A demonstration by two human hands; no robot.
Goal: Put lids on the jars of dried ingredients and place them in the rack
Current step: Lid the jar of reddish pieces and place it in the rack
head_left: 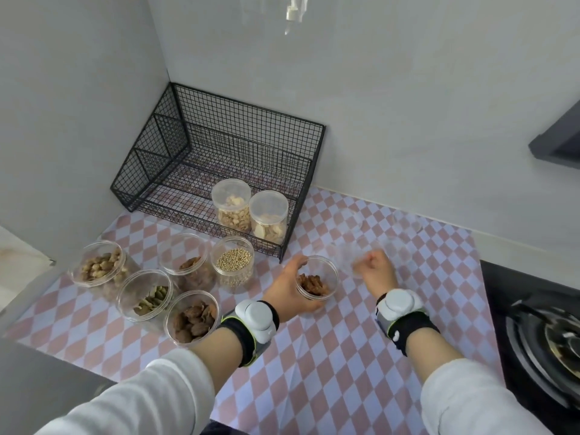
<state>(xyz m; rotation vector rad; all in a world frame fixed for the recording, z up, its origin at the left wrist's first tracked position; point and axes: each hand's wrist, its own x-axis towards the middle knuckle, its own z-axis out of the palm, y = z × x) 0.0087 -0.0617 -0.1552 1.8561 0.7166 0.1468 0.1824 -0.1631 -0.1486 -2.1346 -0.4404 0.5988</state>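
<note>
My left hand [290, 290] grips an open clear jar of brown dried pieces [317, 282] on the checked mat. My right hand [376, 271] is closed on a clear lid [357, 265], blurred, just right of that jar. More clear lids [405, 229] lie further back on the right. Two lidded jars [232, 205] [269, 216] stand in the front right of the black wire rack [163, 146]. Several open jars cluster at the left: white seeds [233, 263], peanuts [100, 266], green slices [146, 298], dark nuts [193, 318], brown pieces [188, 262].
The rack sits in the wall corner. A gas stove [546, 337] lies at the right edge of the mat. A dark hood [558, 142] juts out at the upper right. Both wrists carry white sensor bands.
</note>
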